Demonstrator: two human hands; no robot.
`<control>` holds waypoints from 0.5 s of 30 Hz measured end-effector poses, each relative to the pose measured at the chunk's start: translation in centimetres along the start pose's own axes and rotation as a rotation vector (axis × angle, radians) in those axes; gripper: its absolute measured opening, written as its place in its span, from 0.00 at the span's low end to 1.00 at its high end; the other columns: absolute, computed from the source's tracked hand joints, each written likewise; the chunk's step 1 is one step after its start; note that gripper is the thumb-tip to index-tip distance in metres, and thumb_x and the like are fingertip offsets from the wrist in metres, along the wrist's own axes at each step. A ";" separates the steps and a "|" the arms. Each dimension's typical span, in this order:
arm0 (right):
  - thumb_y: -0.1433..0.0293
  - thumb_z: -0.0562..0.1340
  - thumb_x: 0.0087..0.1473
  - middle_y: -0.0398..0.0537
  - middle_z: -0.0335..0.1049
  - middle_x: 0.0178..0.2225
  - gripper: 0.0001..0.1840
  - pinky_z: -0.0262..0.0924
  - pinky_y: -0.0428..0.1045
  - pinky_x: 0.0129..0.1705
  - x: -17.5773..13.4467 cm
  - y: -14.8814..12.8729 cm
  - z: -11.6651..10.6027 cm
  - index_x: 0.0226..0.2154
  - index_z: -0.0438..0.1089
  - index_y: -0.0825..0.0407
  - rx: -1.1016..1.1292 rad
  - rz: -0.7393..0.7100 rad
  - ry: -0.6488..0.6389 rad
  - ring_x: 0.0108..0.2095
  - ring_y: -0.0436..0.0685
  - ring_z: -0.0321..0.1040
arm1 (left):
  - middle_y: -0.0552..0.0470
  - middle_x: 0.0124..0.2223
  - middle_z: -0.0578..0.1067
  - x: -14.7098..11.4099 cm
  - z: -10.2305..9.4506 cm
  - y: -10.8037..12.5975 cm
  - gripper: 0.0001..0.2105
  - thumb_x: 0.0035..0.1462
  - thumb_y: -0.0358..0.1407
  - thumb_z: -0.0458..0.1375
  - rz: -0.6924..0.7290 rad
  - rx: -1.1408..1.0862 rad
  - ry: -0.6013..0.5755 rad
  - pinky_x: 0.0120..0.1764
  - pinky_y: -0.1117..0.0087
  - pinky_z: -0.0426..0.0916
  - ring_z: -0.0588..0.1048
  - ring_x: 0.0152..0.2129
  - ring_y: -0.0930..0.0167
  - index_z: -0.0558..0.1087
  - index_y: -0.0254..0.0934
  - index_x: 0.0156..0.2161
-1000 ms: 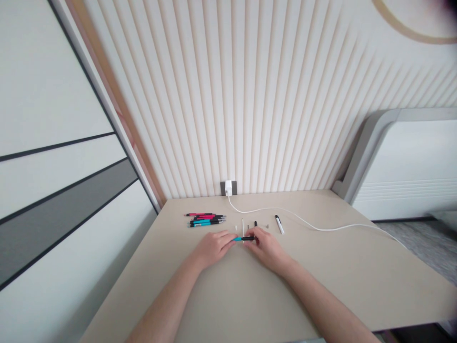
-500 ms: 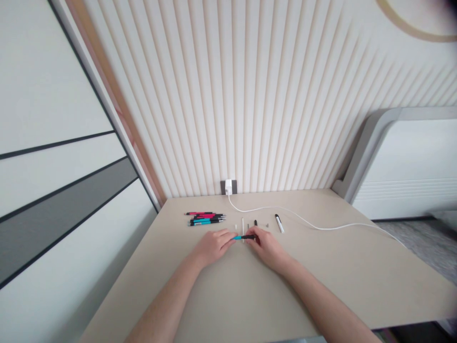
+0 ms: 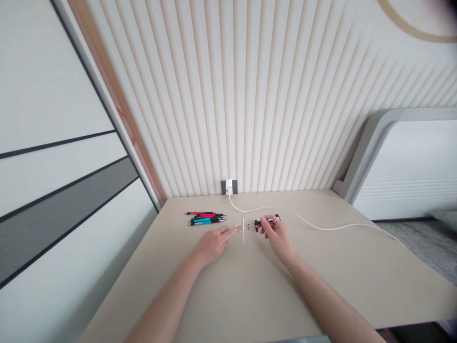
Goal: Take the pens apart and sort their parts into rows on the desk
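On the worktop, the right hand pinches a slim dark pen part between thumb and fingers, right of the middle and toward the far side. The left hand rests to its left, index finger stretched out to the right; its other fingers are curled, and whether they hold anything cannot be told. That index fingertip comes right up to a thin white stick, which lies pointing from near to far between the hands. Small metallic pieces sit between the stick and the dark part, too tiny to make out clearly. A small white piece lies just beyond the left index finger. At the right hand's far side shows a black-ended item, mostly hidden by the fingers.

Farther left, red, blue and black pens lie bunched together. A white charger is plugged in at the ribbed wall, and its white cable curves across the far right, beyond the right hand and clear of it.
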State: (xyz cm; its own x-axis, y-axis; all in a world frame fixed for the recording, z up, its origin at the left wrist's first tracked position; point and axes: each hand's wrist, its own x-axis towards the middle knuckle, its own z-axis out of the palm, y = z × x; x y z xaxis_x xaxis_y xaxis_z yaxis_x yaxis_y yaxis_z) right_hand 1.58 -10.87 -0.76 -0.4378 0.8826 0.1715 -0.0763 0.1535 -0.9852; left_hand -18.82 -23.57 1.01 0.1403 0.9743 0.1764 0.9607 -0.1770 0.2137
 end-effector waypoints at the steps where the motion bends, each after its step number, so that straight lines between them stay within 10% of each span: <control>1: 0.50 0.59 0.54 0.51 0.75 0.29 0.21 0.57 0.47 0.25 0.0 -0.1 0.0 0.34 0.66 0.52 0.020 -0.002 0.027 0.26 0.53 0.66 | 0.52 0.42 0.72 0.0 0.0 0.0 0.27 0.64 0.26 0.42 -0.002 -0.001 0.002 0.39 0.74 0.67 0.73 0.33 0.72 0.54 0.53 0.65; 6: 0.54 0.59 0.54 0.51 0.75 0.35 0.16 0.59 0.47 0.26 0.1 0.1 0.0 0.35 0.62 0.50 0.122 0.006 0.051 0.28 0.54 0.69 | 0.52 0.45 0.72 0.0 0.3 -0.2 0.29 0.63 0.25 0.42 -0.005 -0.022 0.008 0.42 0.72 0.67 0.74 0.36 0.70 0.53 0.54 0.65; 15: 0.53 0.56 0.56 0.35 0.53 0.17 0.20 0.44 0.45 0.21 -0.6 0.2 0.9 0.38 0.71 0.52 -0.117 0.020 -0.133 0.19 0.49 0.50 | 0.51 0.42 0.73 0.0 0.3 0.0 0.26 0.65 0.27 0.42 0.044 -0.062 0.009 0.40 0.72 0.67 0.73 0.34 0.71 0.55 0.50 0.65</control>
State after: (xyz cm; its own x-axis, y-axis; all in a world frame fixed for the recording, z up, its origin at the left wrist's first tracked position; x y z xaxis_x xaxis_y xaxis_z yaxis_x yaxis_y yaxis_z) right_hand 1.05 -11.80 -1.06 -0.5535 0.8206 0.1424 0.0348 0.1936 -0.9805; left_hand -18.76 -23.55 0.71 0.1799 0.9641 0.1955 0.9371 -0.2284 0.2641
